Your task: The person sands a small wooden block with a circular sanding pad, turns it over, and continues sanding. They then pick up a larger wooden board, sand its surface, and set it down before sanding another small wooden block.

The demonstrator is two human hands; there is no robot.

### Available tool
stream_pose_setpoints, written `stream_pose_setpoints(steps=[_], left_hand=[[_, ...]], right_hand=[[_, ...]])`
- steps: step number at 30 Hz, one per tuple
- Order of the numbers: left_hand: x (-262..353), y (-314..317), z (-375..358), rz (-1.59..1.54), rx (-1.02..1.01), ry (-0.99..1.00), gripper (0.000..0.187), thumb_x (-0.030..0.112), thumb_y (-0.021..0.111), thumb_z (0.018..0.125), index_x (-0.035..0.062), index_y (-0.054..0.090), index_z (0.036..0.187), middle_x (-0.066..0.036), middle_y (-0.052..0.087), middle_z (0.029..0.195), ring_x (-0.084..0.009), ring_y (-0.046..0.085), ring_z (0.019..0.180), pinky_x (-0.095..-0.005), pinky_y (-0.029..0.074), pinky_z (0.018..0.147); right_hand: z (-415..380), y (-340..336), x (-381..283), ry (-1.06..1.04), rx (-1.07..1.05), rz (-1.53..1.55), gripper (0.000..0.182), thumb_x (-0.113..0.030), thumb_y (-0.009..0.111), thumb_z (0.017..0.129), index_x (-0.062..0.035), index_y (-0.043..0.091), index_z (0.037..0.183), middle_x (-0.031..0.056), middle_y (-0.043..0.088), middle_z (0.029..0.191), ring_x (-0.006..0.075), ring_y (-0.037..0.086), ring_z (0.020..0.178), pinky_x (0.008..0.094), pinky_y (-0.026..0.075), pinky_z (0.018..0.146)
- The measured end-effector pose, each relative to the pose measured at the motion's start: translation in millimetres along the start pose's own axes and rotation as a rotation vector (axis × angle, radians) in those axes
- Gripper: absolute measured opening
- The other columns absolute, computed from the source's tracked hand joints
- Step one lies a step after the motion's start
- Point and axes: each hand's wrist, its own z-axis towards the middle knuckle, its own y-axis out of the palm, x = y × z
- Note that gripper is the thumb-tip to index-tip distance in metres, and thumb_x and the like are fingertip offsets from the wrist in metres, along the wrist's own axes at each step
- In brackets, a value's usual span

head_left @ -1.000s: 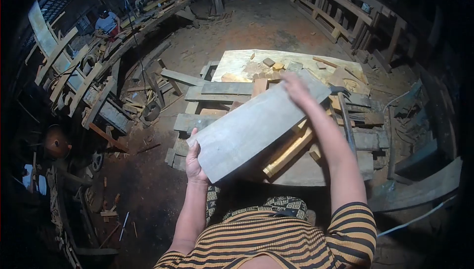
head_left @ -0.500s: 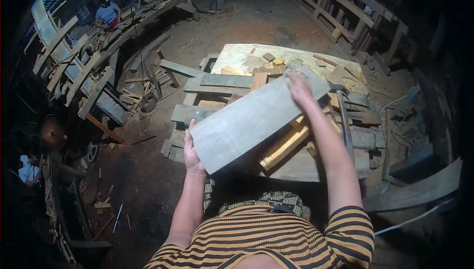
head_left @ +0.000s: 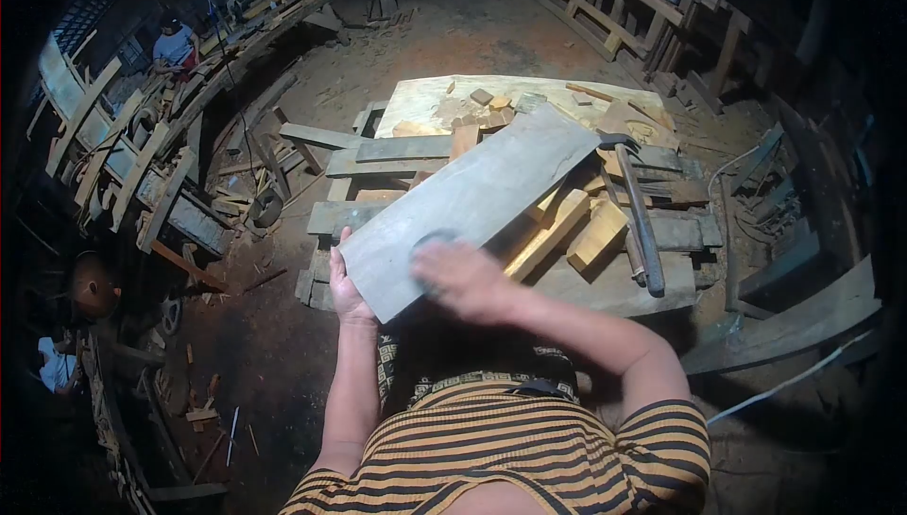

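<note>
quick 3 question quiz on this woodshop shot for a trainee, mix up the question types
1. True or false: the left hand grips the near end of the grey plank.
2. Where is the right hand? A) on the hammer B) on the plank's near end C) in the air, off the plank
3. Fill in: the hammer lies to the ____ of the plank.

Key: 1 true; 2 B, though the hand is motion-blurred; 3 right, on the timber pile.
</note>
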Motion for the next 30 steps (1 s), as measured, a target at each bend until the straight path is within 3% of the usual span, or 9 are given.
stream_pose_setpoints(steps=[2,3,8,14,19,20,22,28,30], left_hand=[[0,6,-2,0.007,0.014,0.005,0.047,0.043,0.032,0.097,0.0162,0.037,0.136,-0.014,0.047,0.131,-0.0329,0.048,0.118,-0.0502,0.039,0.098],[-1,7,-3,0.016,0.031,0.011,0.047,0.043,0.033,0.097,0.0162,0.038,0.135,-0.013,0.048,0.131,-0.0323,0.048,0.118,-0.0499,0.039,0.098],[-1,3,-2,0.01,0.001,-0.006,0.047,0.043,0.033,0.097,0.0165,0.038,0.135,-0.012,0.047,0.131,-0.0325,0.048,0.118,-0.0499,0.039,0.098],[1,10,-2,0.02,0.004,-0.007,0.047,0.044,0.032,0.097,0.0169,0.038,0.135,-0.012,0.046,0.133,-0.0326,0.047,0.118,-0.05,0.039,0.098],[0,12,-2,0.022,0.018,-0.027,0.048,0.045,0.032,0.097,0.0179,0.038,0.136,-0.012,0.046,0.133,-0.0328,0.047,0.119,-0.0509,0.039,0.098],[1,17,-4,0.032,0.024,-0.036,0.047,0.045,0.033,0.097,0.0183,0.038,0.135,-0.012,0.046,0.133,-0.0327,0.047,0.119,-0.0511,0.039,0.098],[0,20,-4,0.048,0.03,-0.046,0.047,0.044,0.034,0.097,0.0187,0.039,0.135,-0.012,0.047,0.132,-0.0327,0.047,0.118,-0.0512,0.04,0.098],[0,12,-4,0.056,0.053,-0.019,0.044,0.035,0.04,0.096,0.0206,0.038,0.137,-0.011,0.049,0.131,-0.0319,0.049,0.117,-0.0506,0.041,0.097],[2,8,-2,0.024,0.019,-0.035,0.044,0.032,0.042,0.096,0.0216,0.036,0.139,-0.01,0.049,0.132,-0.0315,0.049,0.118,-0.0502,0.04,0.097]], right_hand=[[-2,-36,59,0.14,-0.082,-0.138,0.031,-0.018,0.055,0.081,-0.01,0.058,0.111,0.0116,0.057,0.118,0.0288,0.05,0.115,0.0406,0.037,0.098],[-2,-50,88,0.251,0.096,-0.064,0.015,-0.018,0.049,0.081,-0.0071,0.055,0.089,0.0133,0.056,0.091,0.0329,0.054,0.09,0.0449,0.042,0.082],[-73,-72,269,0.693,0.317,-0.459,0.034,-0.025,0.047,0.087,-0.0112,0.058,0.116,0.0125,0.052,0.125,0.0299,0.044,0.12,0.0417,0.033,0.102],[-63,-72,277,0.944,0.337,-0.441,0.037,-0.027,0.043,0.09,-0.0104,0.054,0.122,0.0136,0.045,0.135,0.0319,0.038,0.126,0.0407,0.029,0.105],[-14,-45,135,0.446,0.229,-0.078,0.027,-0.016,0.052,0.079,-0.0059,0.059,0.103,0.0137,0.058,0.108,0.0319,0.053,0.106,0.0404,0.04,0.092],[5,-56,97,0.51,-0.201,-0.083,0.034,-0.021,0.052,0.085,-0.0091,0.056,0.116,0.012,0.053,0.125,0.0294,0.047,0.118,0.0399,0.035,0.1],[-5,-16,64,0.005,0.247,-0.189,0.028,-0.022,0.048,0.083,-0.0124,0.054,0.109,0.0129,0.053,0.115,0.0314,0.05,0.107,0.0439,0.038,0.091],[17,-53,136,0.202,0.025,0.034,0.021,-0.011,0.049,0.079,-0.0043,0.053,0.098,0.014,0.055,0.102,0.0319,0.052,0.1,0.0408,0.041,0.087],[9,-60,209,0.478,0.039,0.065,0.035,-0.015,0.048,0.085,-0.0081,0.055,0.118,0.0139,0.052,0.125,0.0291,0.044,0.121,0.0383,0.033,0.103]])
